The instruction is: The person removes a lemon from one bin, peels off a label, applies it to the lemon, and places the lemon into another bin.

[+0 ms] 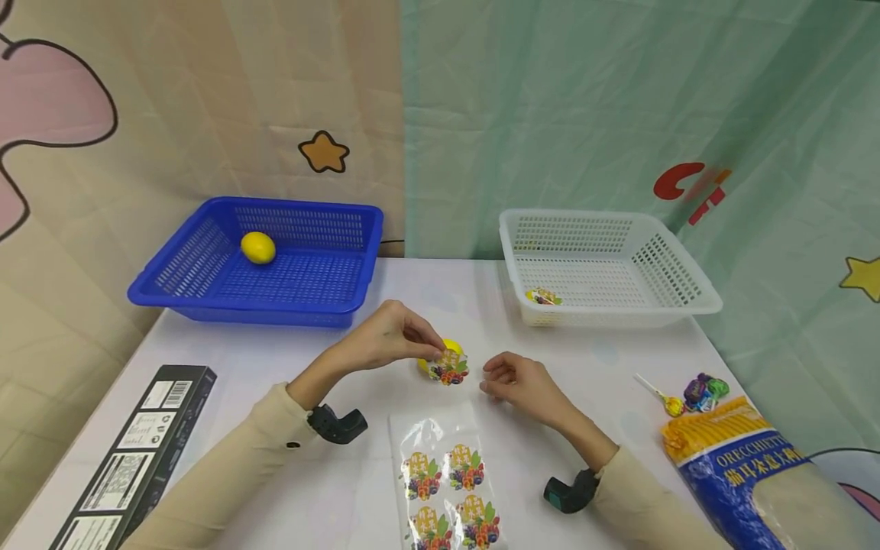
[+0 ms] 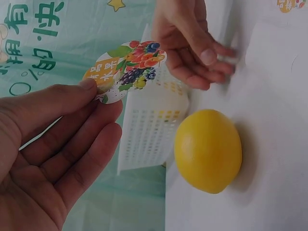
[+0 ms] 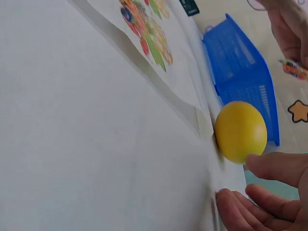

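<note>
Between thumb and forefinger my left hand [image 1: 395, 336] pinches a round fruit sticker [image 2: 127, 72] by its edge, in the air above the table. Behind and below it a yellow lemon [image 2: 208, 150] lies on the white tabletop, partly hidden by the sticker in the head view. My right hand [image 1: 525, 386] is to the right of the lemon, its fingers loosely bent and holding nothing. Nearer the front lies a sheet of fruit stickers [image 1: 440, 428], with several stickers showing on it.
A blue basket [image 1: 268, 312] at the back left holds another lemon [image 1: 258, 247]. In the white basket [image 1: 619, 315] at the back right lies a stickered yellow item [image 1: 543, 296]. Wrapped lollipops [image 1: 701, 393] and an orecchiette bag [image 1: 763, 473] lie right; a black box [image 1: 137, 451] left.
</note>
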Demonstrator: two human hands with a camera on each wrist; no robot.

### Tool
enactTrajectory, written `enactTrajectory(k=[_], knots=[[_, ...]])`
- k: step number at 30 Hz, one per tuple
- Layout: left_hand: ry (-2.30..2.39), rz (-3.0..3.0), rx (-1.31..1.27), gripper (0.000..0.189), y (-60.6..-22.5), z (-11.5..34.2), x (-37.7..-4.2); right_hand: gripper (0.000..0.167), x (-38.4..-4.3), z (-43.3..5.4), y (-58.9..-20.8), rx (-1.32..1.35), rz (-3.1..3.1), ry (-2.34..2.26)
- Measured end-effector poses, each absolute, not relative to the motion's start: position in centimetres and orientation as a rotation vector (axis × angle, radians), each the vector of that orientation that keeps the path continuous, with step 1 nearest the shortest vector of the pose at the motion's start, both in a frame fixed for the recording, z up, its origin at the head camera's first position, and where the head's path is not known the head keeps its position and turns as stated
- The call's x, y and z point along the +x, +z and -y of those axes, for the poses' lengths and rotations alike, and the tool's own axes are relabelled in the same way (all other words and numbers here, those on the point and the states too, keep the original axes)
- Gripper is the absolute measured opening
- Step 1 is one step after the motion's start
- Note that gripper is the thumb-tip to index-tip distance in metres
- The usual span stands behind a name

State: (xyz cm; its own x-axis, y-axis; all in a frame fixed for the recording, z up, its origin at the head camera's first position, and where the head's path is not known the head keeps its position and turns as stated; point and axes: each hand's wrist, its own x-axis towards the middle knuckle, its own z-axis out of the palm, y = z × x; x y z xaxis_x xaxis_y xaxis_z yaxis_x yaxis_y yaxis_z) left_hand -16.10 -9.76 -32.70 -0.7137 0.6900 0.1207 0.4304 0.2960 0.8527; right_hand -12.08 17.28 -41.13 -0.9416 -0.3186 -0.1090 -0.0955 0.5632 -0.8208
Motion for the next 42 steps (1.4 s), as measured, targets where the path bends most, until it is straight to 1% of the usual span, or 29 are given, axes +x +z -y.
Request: enactTrajectory(k=[5, 9, 12, 14, 17, 20, 24, 33, 42], knots=[[1.380, -2.295, 1.019, 0.007, -32.9, 9.9, -16.3, 0.056, -14.3, -17.6, -41.7, -0.329, -2.471, -1.501], [1.387, -2.289, 1.024, 0.007, -33.2, 10.0, -16.4, 0.075, -15.6, -16.6, -41.8, -0.400, -2.331, -1.575], [1.390, -2.292, 1.032, 0.006, -33.3, 10.1, -16.5, 0.083, -16.2, -15.5, -41.8, -0.494, -2.290, -1.523], [1.396, -2.294, 1.040, 0.006, -33.3, 10.1, -16.5, 0.086, -16.4, -14.6, -41.7, -0.565, -2.286, -1.472], [1.412, -2.291, 1.049, 0.006, -33.3, 10.1, -16.5, 0.085, -16.7, -13.5, -41.5, -0.665, -2.304, -1.415], [1.428, -2.280, 1.048, 0.005, -33.5, 10.1, -16.5, 0.075, -17.0, -12.8, -41.5, -0.725, -2.339, -1.390], [1.436, -2.286, 1.040, 0.005, -33.5, 10.1, -16.5, 0.063, -17.2, -12.5, -41.5, -0.736, -2.362, -1.411], [1.522, -2.419, 0.936, 0.008, -33.1, 10.1, -16.7, 0.068, -16.3, -12.7, -39.1, -0.739, -2.264, -1.602], [1.536, -2.440, 0.928, 0.009, -33.5, 9.9, -16.6, 0.069, -15.5, -12.8, -38.4, -0.709, -2.180, -1.637]])
